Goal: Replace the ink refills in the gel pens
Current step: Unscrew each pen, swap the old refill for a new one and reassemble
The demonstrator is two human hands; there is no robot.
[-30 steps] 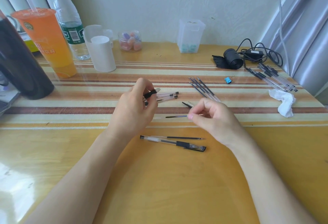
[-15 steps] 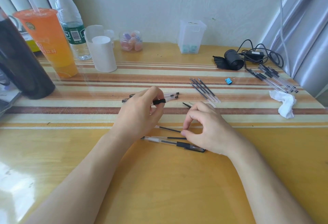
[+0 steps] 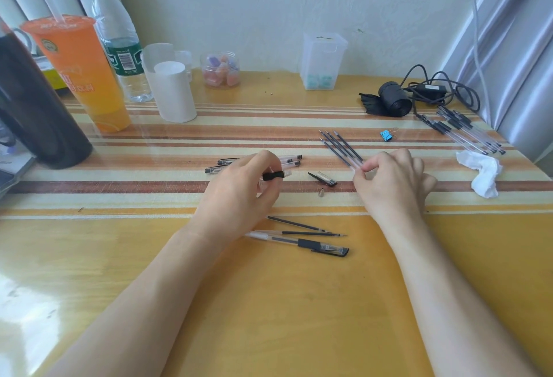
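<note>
Left grip (image 3: 239,194) pinches a clear pen barrel (image 3: 273,175); my right grip (image 3: 392,180) pinches the near end of one refill in the row (image 3: 341,146) on the table (image 3: 269,302). At the back, a small jar (image 3: 220,70) holds pastel pieces, a clear box (image 3: 321,61) pale blue ones.

Orange cup (image 3: 80,71); blue binder clip (image 3: 386,135)

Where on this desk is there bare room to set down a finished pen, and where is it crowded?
Free: the plain yellow strip of the desk nearest the person, below the capped gel pen; also the stripes between the white cup and the refills. Crowded: around both hands and the far right corner by the pen pile.
</note>
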